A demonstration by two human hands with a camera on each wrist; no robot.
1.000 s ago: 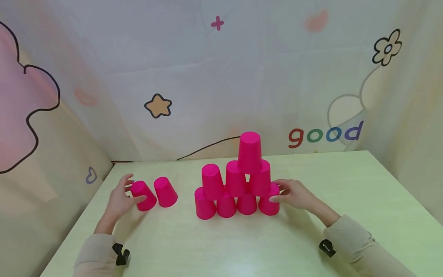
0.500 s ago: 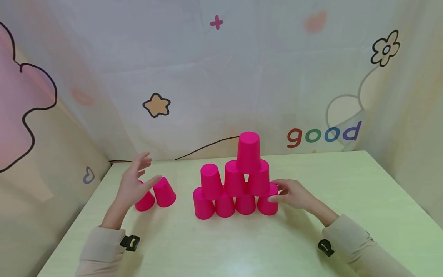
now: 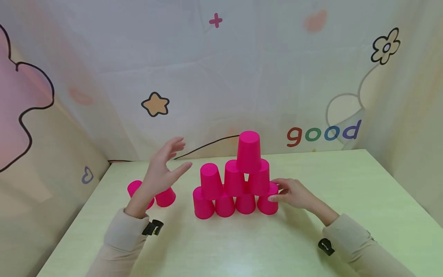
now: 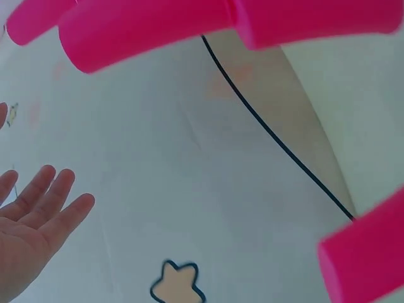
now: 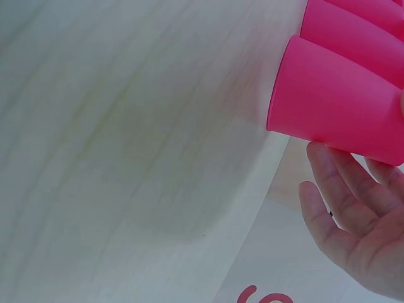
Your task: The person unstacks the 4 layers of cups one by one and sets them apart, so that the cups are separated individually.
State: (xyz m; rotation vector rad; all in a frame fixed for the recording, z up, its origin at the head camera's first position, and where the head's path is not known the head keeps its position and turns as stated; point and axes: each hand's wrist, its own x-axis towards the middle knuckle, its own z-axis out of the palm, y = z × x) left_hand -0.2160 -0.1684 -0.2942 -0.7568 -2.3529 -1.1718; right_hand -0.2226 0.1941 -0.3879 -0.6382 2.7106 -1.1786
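Pink cups stand upside down in a stepped stack. Its bottom row has several cups, with three middle cups (image 3: 210,182) above and one top cup (image 3: 248,152) resting over the right pair. My right hand (image 3: 294,194) holds the bottom row's rightmost cup (image 3: 268,206), thumb in front and fingertips against its side, as the right wrist view also shows of that cup (image 5: 338,101). In the air left of the stack, my left hand (image 3: 160,173) has its fingers and thumb spread, holding nothing. Behind its wrist are two loose cups (image 3: 166,198), partly hidden.
The pale table (image 3: 221,246) carries the stack at its middle. A patterned curtain (image 3: 214,84) hangs along the back edge and both sides. Black clips (image 3: 326,246) are at both sleeves.
My left hand has let go of the far-left loose cup, risen and moved right toward the stack. That cup stays on the table. My right hand keeps its place on the cup.
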